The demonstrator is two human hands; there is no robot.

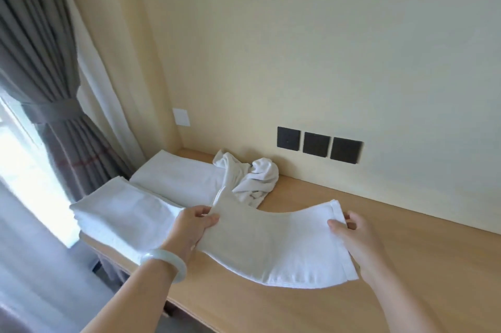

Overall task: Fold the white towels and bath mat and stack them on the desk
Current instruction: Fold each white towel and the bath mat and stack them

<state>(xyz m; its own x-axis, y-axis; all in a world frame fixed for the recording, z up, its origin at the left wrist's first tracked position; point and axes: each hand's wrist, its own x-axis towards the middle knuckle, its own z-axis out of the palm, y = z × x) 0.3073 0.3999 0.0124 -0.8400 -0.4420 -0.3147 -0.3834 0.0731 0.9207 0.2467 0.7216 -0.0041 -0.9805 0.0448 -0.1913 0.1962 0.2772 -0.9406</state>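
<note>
A pale wooden desk [406,265] runs along a cream wall [298,47]. A tied-back grey curtain [40,88] hangs at the left by a bright window. Three dark socket plates [317,144] are set low in the wall, with a white plate [181,116] further left.

In the head view, the left hand [193,224], with a pale bangle [165,262] on its wrist, pinches the left end of a half-folded white towel [271,246], thumb on top. The right hand [355,235] grips the right end, thumb over the cloth and fingers curled round the hem. The towel sags between them over the near middle of the desk; whether it touches the wood I cannot tell.

The job looks partly done. A flat folded towel [176,175] lies at the far left. A second folded piece [122,218] lies just nearer, beside it, overhanging the desk's left edge. A crumpled towel [252,178] lies unfolded against the wall. Which piece is the bath mat is unclear. The held towel needs another fold, and nothing is stacked yet.
</note>
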